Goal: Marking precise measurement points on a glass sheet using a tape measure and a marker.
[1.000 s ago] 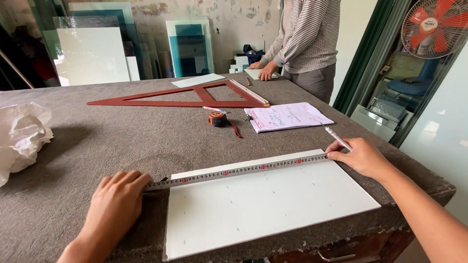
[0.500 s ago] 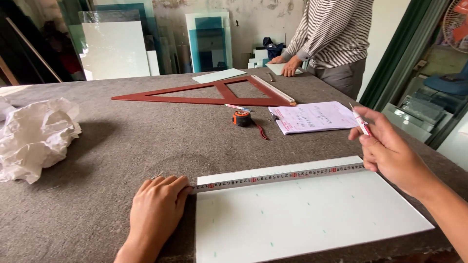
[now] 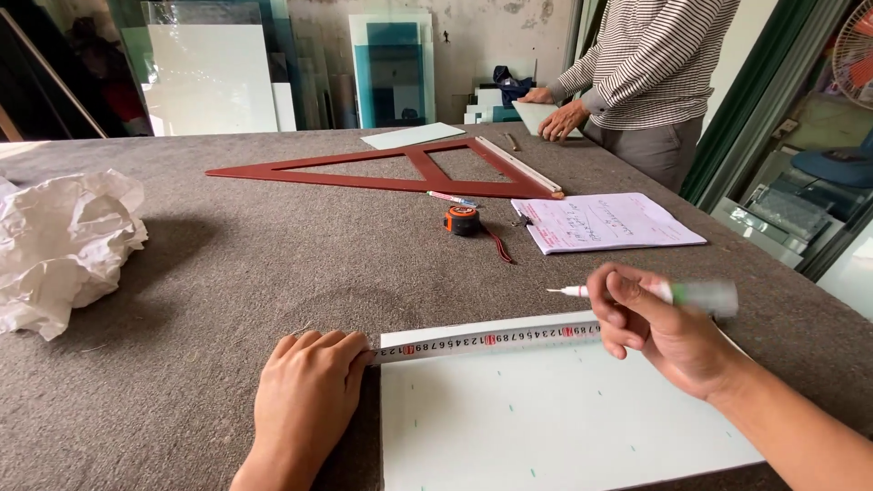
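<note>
**Ruler pinned at its left end, pen lifted above its right half**

A long steel ruler (image 3: 486, 339) with red and black markings lies along the far edge of a flat white rectangular panel (image 3: 555, 418) on the grey felt-covered tabletop (image 3: 273, 245). Its long axis runs left to right across the view, rising slightly toward the right. The left hand (image 3: 305, 400) lies flat, palm down, with its fingertips pressing on the ruler's left end, so this hand is the 1 in contact with it. The right hand (image 3: 668, 332) is closed around a white marker pen (image 3: 673, 293) with a pale green barrel, its tip pointing left, held just above the ruler's right part and apart from it.

Farther back lie an orange tape measure (image 3: 462, 219), a clipboard with a written sheet (image 3: 605, 223) and a large red-brown wooden triangle square (image 3: 400, 170). Crumpled white paper (image 3: 64, 245) sits at the left. Another person in a striped shirt (image 3: 655, 64) stands at the far edge.

Compared with 0.5 s earlier, the right hand has come down and left from beyond the ruler's right end to hover over it, while the left hand keeps its place on the left end.
</note>
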